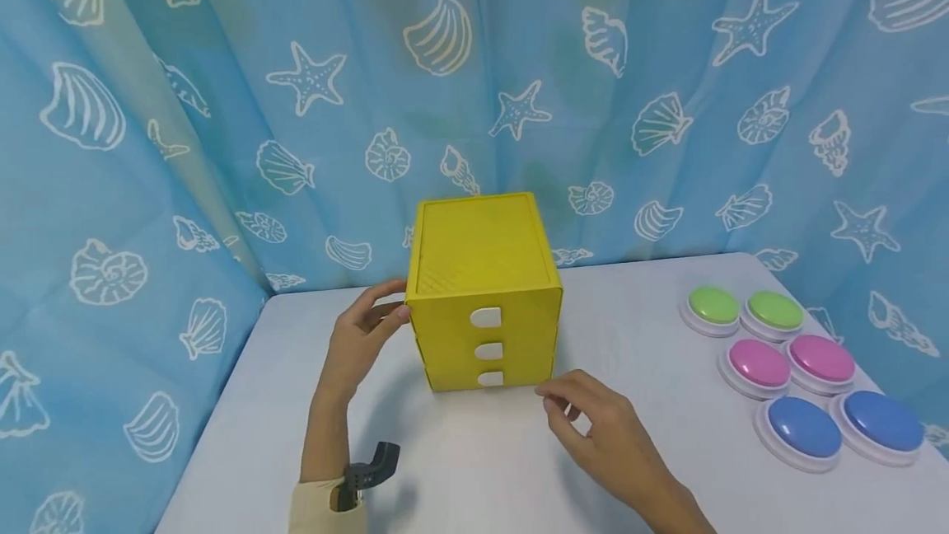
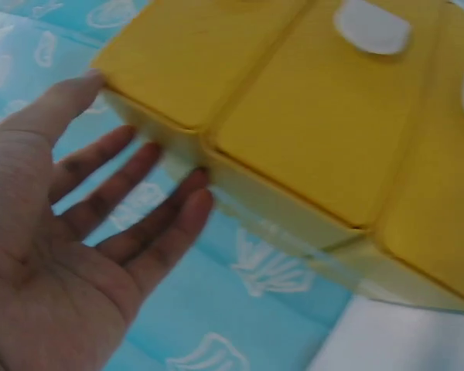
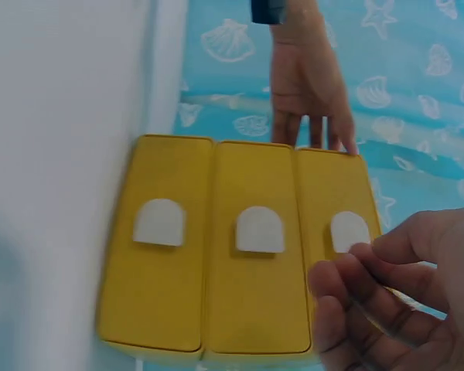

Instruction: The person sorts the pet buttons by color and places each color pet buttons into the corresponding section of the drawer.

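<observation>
A yellow box of three stacked drawers stands on the white table, all drawers closed. Each drawer front bears a white rounded tab. My left hand is at the box's left side, fingers extended and thumb at the top front corner; in the left wrist view, the thumb touches that edge. My right hand hovers in front of the box's lower right corner, its fingers loosely bent and holding nothing visible. From the right wrist view, its fingertips overlap the top drawer's tab; contact cannot be told.
Several round push buttons stand at the right of the white table: green, pink and blue pairs on white bases. A blue curtain with shell and starfish prints hangs behind and along the sides.
</observation>
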The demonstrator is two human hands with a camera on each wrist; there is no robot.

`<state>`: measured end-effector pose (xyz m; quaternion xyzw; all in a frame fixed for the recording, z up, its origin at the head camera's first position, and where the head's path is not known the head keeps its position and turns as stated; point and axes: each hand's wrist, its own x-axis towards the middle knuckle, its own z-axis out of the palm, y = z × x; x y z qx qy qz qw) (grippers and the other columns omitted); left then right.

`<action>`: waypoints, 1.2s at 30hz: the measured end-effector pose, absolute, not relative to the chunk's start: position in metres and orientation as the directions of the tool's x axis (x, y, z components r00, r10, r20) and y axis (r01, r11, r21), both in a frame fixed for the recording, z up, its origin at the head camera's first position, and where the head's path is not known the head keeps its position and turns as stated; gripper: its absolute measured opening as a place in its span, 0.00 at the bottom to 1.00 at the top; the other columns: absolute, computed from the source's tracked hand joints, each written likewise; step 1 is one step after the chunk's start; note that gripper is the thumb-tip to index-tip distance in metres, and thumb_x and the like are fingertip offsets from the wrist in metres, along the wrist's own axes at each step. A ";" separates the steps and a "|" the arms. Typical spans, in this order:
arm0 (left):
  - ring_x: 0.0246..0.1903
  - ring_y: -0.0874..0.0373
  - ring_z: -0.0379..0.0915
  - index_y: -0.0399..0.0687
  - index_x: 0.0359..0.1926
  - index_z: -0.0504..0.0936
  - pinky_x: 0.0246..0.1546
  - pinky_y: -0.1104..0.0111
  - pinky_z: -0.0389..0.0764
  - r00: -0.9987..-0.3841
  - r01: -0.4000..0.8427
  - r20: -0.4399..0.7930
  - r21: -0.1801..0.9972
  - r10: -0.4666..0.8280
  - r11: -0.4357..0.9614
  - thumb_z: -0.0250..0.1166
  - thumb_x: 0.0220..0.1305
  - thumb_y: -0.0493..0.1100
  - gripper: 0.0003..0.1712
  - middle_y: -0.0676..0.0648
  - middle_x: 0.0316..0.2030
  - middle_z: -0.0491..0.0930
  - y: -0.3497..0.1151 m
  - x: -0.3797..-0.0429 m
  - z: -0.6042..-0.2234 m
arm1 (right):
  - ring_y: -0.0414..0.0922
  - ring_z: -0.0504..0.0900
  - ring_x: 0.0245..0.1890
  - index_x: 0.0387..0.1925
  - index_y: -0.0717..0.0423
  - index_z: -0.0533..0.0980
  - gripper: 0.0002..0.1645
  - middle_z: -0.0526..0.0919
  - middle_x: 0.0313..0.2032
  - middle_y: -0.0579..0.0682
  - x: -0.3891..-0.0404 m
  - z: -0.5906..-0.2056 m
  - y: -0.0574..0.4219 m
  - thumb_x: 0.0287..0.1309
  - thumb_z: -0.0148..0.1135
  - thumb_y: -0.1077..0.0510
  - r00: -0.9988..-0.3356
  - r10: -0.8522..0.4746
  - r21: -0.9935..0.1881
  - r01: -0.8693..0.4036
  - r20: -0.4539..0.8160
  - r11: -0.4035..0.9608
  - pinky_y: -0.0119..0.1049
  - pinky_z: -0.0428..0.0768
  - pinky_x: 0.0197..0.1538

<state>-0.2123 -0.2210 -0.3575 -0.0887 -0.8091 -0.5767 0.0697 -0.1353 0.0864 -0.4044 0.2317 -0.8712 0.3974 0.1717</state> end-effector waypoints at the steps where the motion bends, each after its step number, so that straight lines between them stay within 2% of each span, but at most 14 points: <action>1: 0.51 0.61 0.72 0.66 0.57 0.72 0.54 0.56 0.71 -0.978 0.211 0.200 0.918 0.068 0.336 0.61 0.58 0.58 0.25 0.58 0.53 0.74 -0.224 -0.213 -0.358 | 0.30 0.72 0.31 0.40 0.39 0.77 0.14 0.74 0.34 0.31 -0.138 -0.402 0.084 0.55 0.61 0.61 -0.818 -0.267 -0.598 -0.559 0.508 0.574 0.25 0.77 0.32; 6: 0.49 0.64 0.73 0.71 0.55 0.73 0.53 0.55 0.72 -0.977 0.214 0.193 0.904 0.095 0.371 0.62 0.56 0.61 0.24 0.59 0.52 0.74 -0.232 -0.222 -0.360 | 0.31 0.73 0.32 0.40 0.43 0.77 0.07 0.75 0.33 0.33 -0.159 -0.387 0.070 0.58 0.60 0.56 -0.775 -0.231 -0.578 -0.603 0.588 0.550 0.25 0.77 0.31; 13: 0.48 0.61 0.75 0.71 0.56 0.72 0.52 0.58 0.73 -0.976 0.216 0.203 0.926 0.073 0.311 0.61 0.57 0.60 0.24 0.59 0.52 0.74 -0.226 -0.220 -0.369 | 0.34 0.76 0.31 0.41 0.54 0.80 0.11 0.79 0.35 0.39 -0.188 -0.386 0.046 0.57 0.61 0.55 -0.769 -0.116 -0.637 -0.594 0.628 0.491 0.27 0.78 0.29; 17: 0.48 0.62 0.74 0.71 0.56 0.72 0.52 0.59 0.74 -0.978 0.209 0.200 0.934 0.061 0.291 0.60 0.57 0.61 0.24 0.60 0.54 0.73 -0.221 -0.222 -0.371 | 0.33 0.77 0.29 0.38 0.53 0.81 0.09 0.80 0.34 0.39 -0.197 -0.389 0.039 0.54 0.64 0.56 -0.762 -0.079 -0.625 -0.582 0.643 0.519 0.25 0.77 0.28; 21: 0.50 0.62 0.73 0.71 0.56 0.73 0.52 0.58 0.74 -0.977 0.209 0.211 0.927 0.025 0.312 0.61 0.57 0.61 0.24 0.61 0.54 0.73 -0.228 -0.221 -0.371 | 0.33 0.77 0.28 0.36 0.54 0.81 0.09 0.80 0.32 0.40 -0.204 -0.391 0.027 0.51 0.67 0.57 -0.756 -0.075 -0.639 -0.598 0.650 0.484 0.22 0.76 0.30; 27: 0.50 0.62 0.73 0.71 0.56 0.72 0.52 0.57 0.73 -0.977 0.213 0.208 0.919 0.052 0.331 0.61 0.57 0.60 0.24 0.61 0.53 0.73 -0.227 -0.220 -0.362 | 0.34 0.75 0.25 0.32 0.53 0.82 0.07 0.79 0.28 0.39 -0.205 -0.390 0.026 0.48 0.69 0.58 -0.733 -0.029 -0.643 -0.614 0.679 0.458 0.21 0.75 0.29; 31: 0.49 0.61 0.74 0.70 0.56 0.72 0.53 0.56 0.72 -0.980 0.200 0.194 0.922 0.051 0.332 0.61 0.57 0.60 0.24 0.60 0.52 0.74 -0.228 -0.220 -0.361 | 0.34 0.74 0.25 0.32 0.53 0.83 0.07 0.79 0.28 0.39 -0.206 -0.392 0.028 0.48 0.69 0.59 -0.726 -0.036 -0.644 -0.631 0.687 0.433 0.21 0.74 0.28; 36: 0.52 0.62 0.71 0.71 0.57 0.72 0.56 0.53 0.68 -0.984 0.176 0.174 0.922 0.035 0.345 0.61 0.57 0.60 0.25 0.61 0.54 0.72 -0.229 -0.219 -0.365 | 0.34 0.73 0.24 0.32 0.53 0.83 0.06 0.78 0.27 0.38 -0.203 -0.394 0.029 0.49 0.69 0.59 -0.737 -0.045 -0.654 -0.625 0.675 0.426 0.22 0.74 0.26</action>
